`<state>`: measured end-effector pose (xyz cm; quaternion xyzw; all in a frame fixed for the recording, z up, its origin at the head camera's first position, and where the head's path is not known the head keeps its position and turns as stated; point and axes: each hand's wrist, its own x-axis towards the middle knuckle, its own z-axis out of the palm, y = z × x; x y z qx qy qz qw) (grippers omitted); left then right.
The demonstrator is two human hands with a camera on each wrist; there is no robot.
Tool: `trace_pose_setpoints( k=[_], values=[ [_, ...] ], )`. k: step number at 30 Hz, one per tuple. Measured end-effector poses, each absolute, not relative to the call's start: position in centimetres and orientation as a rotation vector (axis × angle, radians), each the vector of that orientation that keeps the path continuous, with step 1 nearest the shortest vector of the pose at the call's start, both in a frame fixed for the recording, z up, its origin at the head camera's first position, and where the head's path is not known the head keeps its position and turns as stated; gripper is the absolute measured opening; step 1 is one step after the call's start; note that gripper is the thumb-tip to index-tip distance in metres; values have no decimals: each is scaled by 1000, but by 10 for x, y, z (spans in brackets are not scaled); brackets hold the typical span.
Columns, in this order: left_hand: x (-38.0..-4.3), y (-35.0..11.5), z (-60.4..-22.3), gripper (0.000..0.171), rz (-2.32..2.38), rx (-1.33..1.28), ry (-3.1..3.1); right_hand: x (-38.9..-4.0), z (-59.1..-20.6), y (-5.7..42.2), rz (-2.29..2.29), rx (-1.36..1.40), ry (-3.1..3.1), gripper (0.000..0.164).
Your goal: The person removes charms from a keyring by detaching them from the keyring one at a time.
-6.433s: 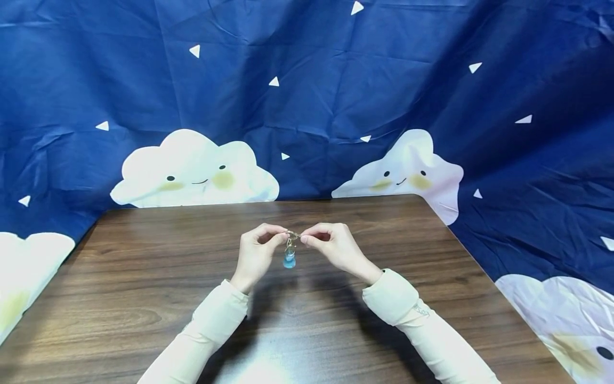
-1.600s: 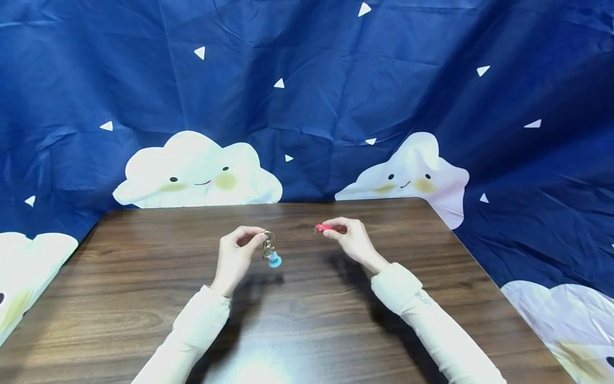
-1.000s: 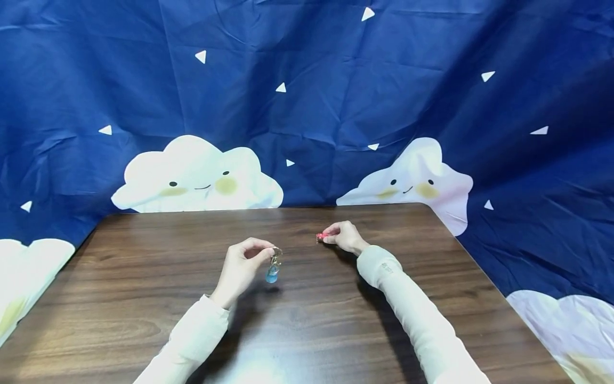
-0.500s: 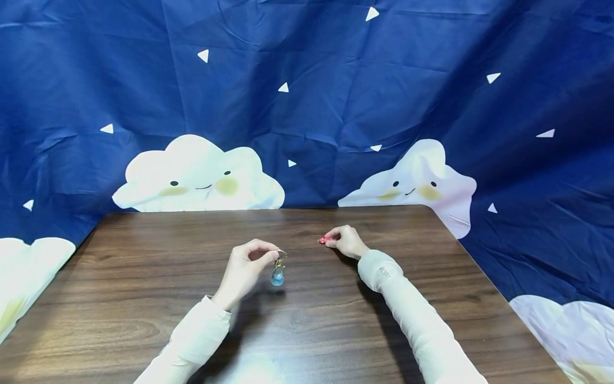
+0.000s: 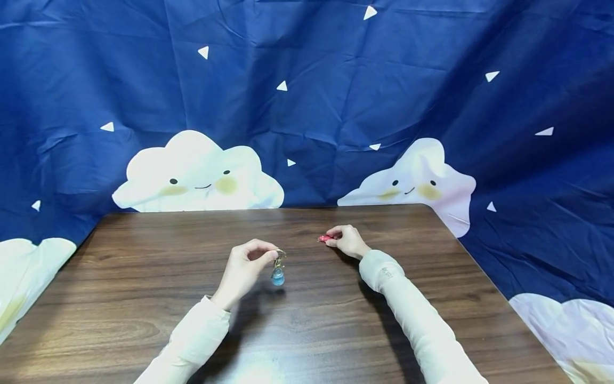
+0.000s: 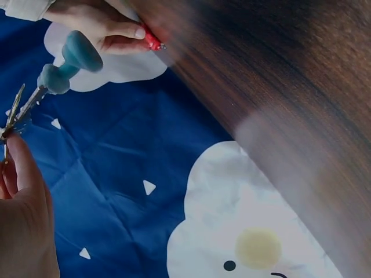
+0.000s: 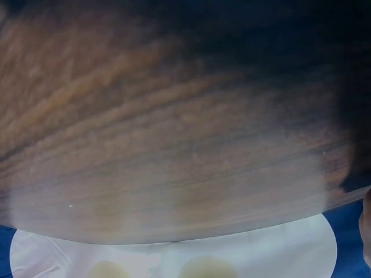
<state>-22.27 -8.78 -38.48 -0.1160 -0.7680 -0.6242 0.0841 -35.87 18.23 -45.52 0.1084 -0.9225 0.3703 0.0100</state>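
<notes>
My left hand [image 5: 241, 269] pinches a gold metal ring between thumb and forefinger. From that ring hangs a light blue charm [image 5: 277, 276], over the table. The left wrist view shows the blue charm [image 6: 81, 53] as two rounded ends joined by a narrow neck, with gold metal parts above the fingers. Farther back and to the right, my right hand [image 5: 349, 242] pinches a small red charm [image 5: 324, 239] low over the tabletop. A small metal fitting sticks out of the red charm [image 6: 152, 39]; the fingers cover the rest. Only a sliver of hand shows in the right wrist view.
A brown wood-grain table [image 5: 144, 298] spreads beneath both hands. Behind it hangs a dark blue cloth [image 5: 307, 64] with white triangles and smiling clouds, meeting the table's back edge. Both arms wear white sleeves [image 5: 196, 333].
Earlier both hands held the gold ring with the blue charm; then they parted, the right hand with the red charm. It has since lowered toward the table. Over the last half second both hands stay nearly still.
</notes>
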Motion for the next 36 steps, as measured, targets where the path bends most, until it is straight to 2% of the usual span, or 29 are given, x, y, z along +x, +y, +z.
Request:
trace_pose_setpoints(
  k=[11, 22, 28, 36],
  values=[
    [-224, -87, -384, 11, -1903, -351, -2273, -354, -442, 187, 996, 290, -2907, 24],
    [-206, -83, -351, 12, -1897, -340, -2300, -341, -423, 179, 1003, 321, -2817, 24],
    [-204, -81, -350, 12, -1917, -316, -2309, -307, -399, 164, 1186, 362, -2709, 22],
    [-212, -79, -365, 15, -1940, -367, -2266, -246, -368, 140, 1400, 593, -2597, 18]
  ],
)
